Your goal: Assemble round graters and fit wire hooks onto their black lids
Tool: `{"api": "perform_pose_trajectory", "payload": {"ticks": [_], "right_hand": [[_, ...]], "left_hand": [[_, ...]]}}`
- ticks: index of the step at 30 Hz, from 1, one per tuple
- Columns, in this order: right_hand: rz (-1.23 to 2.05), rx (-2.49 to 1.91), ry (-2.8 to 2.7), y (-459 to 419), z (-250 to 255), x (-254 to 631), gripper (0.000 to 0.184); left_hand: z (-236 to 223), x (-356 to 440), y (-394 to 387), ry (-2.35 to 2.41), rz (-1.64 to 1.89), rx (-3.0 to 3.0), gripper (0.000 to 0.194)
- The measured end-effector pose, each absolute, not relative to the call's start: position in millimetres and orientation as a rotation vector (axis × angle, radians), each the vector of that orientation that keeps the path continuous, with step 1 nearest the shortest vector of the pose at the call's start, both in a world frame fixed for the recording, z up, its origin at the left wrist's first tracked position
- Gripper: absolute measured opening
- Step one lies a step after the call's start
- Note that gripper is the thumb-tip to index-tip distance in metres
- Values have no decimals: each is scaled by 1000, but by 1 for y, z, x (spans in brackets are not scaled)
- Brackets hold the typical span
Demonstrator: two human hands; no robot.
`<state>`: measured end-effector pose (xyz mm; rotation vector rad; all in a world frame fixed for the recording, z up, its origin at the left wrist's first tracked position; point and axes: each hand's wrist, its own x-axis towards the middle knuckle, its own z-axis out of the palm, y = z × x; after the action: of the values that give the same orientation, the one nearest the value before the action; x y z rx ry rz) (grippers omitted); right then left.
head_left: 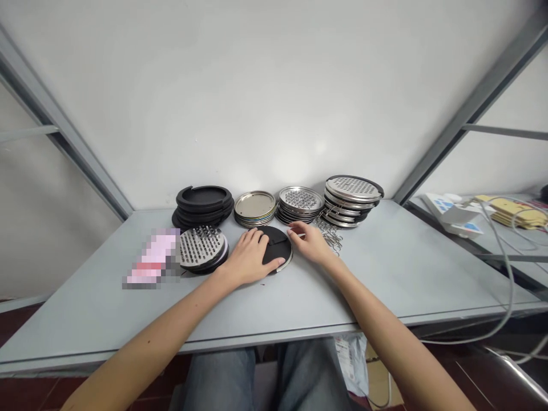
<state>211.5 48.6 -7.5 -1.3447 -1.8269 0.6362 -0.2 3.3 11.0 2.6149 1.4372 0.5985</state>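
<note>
A round black disc with a metal rim (277, 246) lies flat on the grey table (385, 274) in front of me. My left hand (248, 258) lies flat on its left part, fingers stretched out and thumb along its near edge. My right hand (309, 242) rests at the disc's right edge, fingers curled around something thin that I cannot make out. A pile of small wire clips (330, 233) lies just right of that hand.
Along the wall stand stacks of black rubber rings (204, 204), plain metal discs (254, 208), perforated metal discs (301, 203) and assembled graters (351, 198). A spiked grater stack (201, 249) and a blurred pink item (153, 258) lie left. A second table with cables is right.
</note>
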Motion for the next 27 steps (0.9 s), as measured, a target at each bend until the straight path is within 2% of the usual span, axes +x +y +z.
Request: {"api": "perform_pose_trajectory", "payload": {"ticks": [4,8,13,19,23,27], "right_hand": [[432,-1367,-1937,45,-4,211,27],[414,-1263,-2039,48,4,222,30],[396,-1223,-2058,60,9,261,30],[298,-1289,-2131,66,-2,296,24],[243,-1169,-2336,67,-5,295,28],[197,-1134,-2466,70,-7,288,22]], "left_hand": [[-2,1,10,1415,661,2638,49],[-8,-3,9,1433,679,2602,46],[-6,-4,8,1396,666,2615,58],[-8,-5,9,1408,620,2609,47],[-9,-5,9,1416,629,2603,46],[-8,-5,9,1415,608,2620,47]]}}
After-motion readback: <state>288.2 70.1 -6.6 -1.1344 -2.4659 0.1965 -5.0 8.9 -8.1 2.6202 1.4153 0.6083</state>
